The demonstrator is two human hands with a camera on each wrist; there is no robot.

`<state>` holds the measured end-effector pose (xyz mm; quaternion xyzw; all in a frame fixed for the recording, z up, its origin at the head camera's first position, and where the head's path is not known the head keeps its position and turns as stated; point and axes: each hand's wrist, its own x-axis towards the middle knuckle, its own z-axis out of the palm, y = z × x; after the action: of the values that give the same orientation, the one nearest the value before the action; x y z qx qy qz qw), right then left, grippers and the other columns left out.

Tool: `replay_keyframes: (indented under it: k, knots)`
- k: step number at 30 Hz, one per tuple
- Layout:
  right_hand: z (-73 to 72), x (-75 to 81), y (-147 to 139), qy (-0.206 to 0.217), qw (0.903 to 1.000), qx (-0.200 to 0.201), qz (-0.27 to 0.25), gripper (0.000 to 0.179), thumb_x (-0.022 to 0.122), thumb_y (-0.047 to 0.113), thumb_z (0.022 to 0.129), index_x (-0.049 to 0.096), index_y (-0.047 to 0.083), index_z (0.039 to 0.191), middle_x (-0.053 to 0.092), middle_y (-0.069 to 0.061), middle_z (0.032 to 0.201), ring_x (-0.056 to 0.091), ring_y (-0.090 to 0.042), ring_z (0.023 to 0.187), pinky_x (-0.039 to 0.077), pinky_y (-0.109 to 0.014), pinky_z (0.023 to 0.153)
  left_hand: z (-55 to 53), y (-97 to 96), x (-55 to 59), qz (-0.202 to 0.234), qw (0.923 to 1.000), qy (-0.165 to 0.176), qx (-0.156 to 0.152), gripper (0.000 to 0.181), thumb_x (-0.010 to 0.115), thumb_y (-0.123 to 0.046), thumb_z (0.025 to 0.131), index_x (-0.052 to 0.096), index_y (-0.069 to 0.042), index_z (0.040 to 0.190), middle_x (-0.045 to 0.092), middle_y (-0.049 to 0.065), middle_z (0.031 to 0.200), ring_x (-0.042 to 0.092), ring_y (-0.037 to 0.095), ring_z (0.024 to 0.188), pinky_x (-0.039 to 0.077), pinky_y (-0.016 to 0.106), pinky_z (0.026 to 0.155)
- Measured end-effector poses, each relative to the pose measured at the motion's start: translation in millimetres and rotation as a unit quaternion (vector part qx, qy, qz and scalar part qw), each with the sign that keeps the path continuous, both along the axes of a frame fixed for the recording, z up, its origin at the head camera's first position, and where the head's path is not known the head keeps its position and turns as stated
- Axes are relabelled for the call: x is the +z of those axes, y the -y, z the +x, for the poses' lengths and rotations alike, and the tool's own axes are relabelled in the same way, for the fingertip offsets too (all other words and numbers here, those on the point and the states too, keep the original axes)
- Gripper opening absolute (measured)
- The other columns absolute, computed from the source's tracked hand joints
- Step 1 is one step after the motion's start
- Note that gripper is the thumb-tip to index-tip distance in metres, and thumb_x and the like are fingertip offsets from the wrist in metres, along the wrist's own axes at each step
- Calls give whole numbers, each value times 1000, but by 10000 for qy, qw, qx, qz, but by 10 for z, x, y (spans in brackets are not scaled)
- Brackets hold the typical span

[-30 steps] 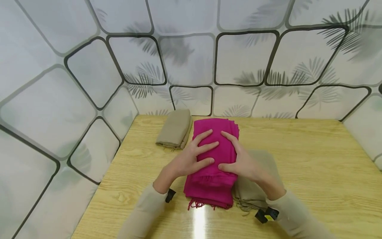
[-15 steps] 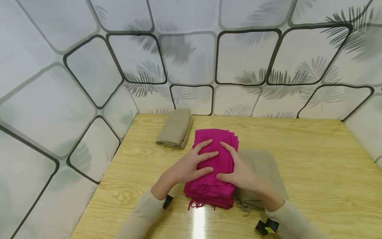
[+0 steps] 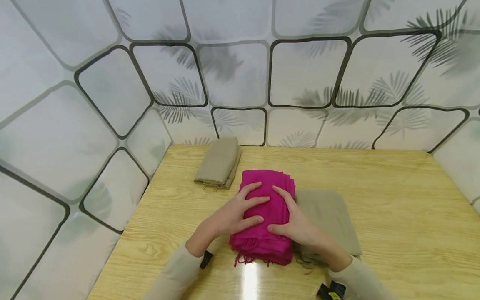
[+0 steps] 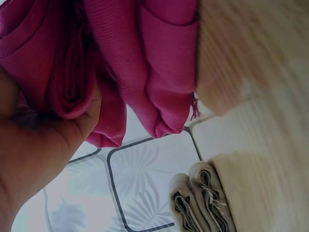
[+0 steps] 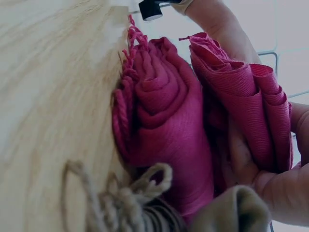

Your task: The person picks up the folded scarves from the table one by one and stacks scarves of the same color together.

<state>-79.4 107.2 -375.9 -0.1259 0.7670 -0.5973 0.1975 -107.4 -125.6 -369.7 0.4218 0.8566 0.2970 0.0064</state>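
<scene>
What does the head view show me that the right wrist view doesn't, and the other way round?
Only the head view shows the far tan cloth and the left hand lying over the upper pink cloth.

Only the right wrist view shows the right hand's fingers tucked under that upper cloth, and the layered folds at the end of the lower pink cloth.

Both show the two pink cloths, the near tan cloth, the right hand and the table.

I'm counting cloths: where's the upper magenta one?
In the head view, the upper magenta cloth is below centre, between left hand and right hand, over the lower one, left of a beige cloth.
</scene>
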Motion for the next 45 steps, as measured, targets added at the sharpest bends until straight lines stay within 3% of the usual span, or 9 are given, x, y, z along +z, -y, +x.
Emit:
replay_keyframes:
  k: [7, 14, 18, 22, 30, 45]
  knots:
    - [-30, -104, 17, -16, 9998, 168, -103, 98, 78, 13, 83, 17, 31, 157, 43, -17, 142, 59, -27, 113, 51, -34, 88, -12, 29, -70, -294, 9992, 232, 139, 49, 65, -31, 98, 55, -15, 143, 21, 17, 160, 34, 34, 143, 41, 44, 109]
    - [-35, -228, 55, 122, 9993, 340, -136, 97, 78, 15, 84, 15, 32, 157, 42, -18, 143, 58, -27, 115, 50, -35, 90, 10, 94, -156, -759, 9946, 673, 220, 53, 60, -37, 100, 47, -20, 148, 14, 14, 162, 31, 35, 144, 40, 44, 110]
    - [-13, -244, 47, -68, 9991, 385, 182, 98, 78, 20, 85, 14, 30, 158, 38, -18, 146, 56, -27, 119, 48, -38, 93, 28, 105, -180, -926, 9918, 867, 169, 55, 56, -38, 101, 42, -22, 151, 9, 12, 163, 30, 34, 145, 39, 44, 111]
    - [9, -226, 20, -515, 9951, 454, 709, 98, 78, 27, 86, 14, 25, 160, 36, -18, 149, 53, -29, 123, 47, -44, 96, 57, 94, -157, -1041, 9894, 1008, 108, 55, 54, -38, 102, 38, -21, 153, 6, 12, 164, 28, 35, 146, 36, 50, 112]
    - [56, -168, -7, -977, 9776, 496, 1799, 97, 74, 41, 87, 13, 27, 161, 30, -23, 153, 53, -28, 123, 48, -46, 95, 121, 57, -116, -1409, 9850, 985, 173, 57, 47, -41, 105, 30, -23, 156, 2, 13, 165, 28, 42, 144, 30, 61, 112]
    - [-57, -216, -57, -1125, 9764, 469, 1782, 95, 73, 39, 88, 13, 27, 161, 19, -27, 158, 47, -36, 130, 46, -51, 98, 48, -5, -152, -1381, 9864, 839, 291, 57, 46, -42, 105, 30, -24, 156, 2, 12, 165, 33, 44, 141, 33, 60, 110]
